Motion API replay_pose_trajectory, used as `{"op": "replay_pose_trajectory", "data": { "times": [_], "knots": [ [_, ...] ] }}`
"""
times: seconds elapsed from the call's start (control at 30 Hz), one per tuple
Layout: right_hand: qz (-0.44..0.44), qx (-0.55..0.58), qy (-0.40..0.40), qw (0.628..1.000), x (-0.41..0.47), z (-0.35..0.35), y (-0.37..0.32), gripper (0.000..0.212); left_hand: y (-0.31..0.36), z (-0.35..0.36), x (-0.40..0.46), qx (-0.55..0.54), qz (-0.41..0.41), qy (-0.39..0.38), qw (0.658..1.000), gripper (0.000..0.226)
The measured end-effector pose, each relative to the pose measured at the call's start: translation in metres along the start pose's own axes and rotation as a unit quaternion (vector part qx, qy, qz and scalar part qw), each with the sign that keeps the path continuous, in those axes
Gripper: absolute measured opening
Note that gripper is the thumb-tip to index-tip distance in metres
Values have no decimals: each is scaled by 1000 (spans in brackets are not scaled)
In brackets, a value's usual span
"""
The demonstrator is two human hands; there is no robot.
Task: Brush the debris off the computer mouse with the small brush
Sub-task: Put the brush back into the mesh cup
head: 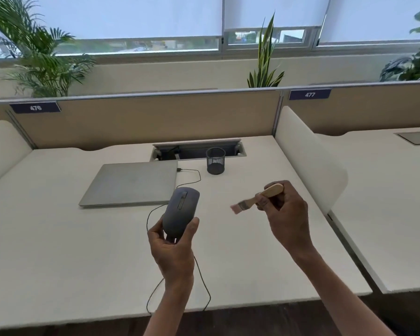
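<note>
The left hand [171,248] clasps the grey oval corded computer mouse [181,213] raised above the white counter [58,251], buttons exposed, so the small wooden-handled brush [257,198] pinched in the right hand's [286,214] grip can sweep it.

L hand [172,248] raised, fingers curled, R hand [285,214] fisted

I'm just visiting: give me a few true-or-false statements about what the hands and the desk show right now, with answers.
1. The left hand holds the mouse up off the desk. True.
2. The brush bristles are touching the mouse. False: they are apart, off to its right.
3. The laptop is open. False: its lid is closed.
4. The right hand grips the brush by its wooden handle. True.
5. The mesh cup lies tipped over. False: it stands upright.
</note>
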State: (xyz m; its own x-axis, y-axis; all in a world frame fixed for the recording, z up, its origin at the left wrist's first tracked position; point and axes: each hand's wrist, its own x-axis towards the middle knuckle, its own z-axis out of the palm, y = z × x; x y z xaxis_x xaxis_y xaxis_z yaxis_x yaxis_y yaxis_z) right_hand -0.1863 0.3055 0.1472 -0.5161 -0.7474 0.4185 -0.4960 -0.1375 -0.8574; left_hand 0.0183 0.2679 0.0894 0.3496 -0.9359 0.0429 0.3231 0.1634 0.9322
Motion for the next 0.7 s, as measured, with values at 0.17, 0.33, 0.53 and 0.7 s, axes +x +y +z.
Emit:
{"op": "replay_pose_trajectory", "data": {
  "times": [0.17, 0.33, 0.53, 0.7],
  "knots": [
    [-4, -27, -14, 1000, 54, 38, 14, 23, -21, 25, 41, -2, -14, 0, 1000, 57],
    [7, -39, -18, 999, 102, 71, 27, 17, -37, 46, 73, 3, -23, 3, 1000, 58],
    [-7, -66, -26, 997, 156, 104, 43, 12, -57, 69, 98, 8, -40, 13, 999, 59],
    [-42, -93, -14, 995, 205, 128, 63, 7, -67, 85, 107, 14, -57, 32, 998, 58]
  ]
}}
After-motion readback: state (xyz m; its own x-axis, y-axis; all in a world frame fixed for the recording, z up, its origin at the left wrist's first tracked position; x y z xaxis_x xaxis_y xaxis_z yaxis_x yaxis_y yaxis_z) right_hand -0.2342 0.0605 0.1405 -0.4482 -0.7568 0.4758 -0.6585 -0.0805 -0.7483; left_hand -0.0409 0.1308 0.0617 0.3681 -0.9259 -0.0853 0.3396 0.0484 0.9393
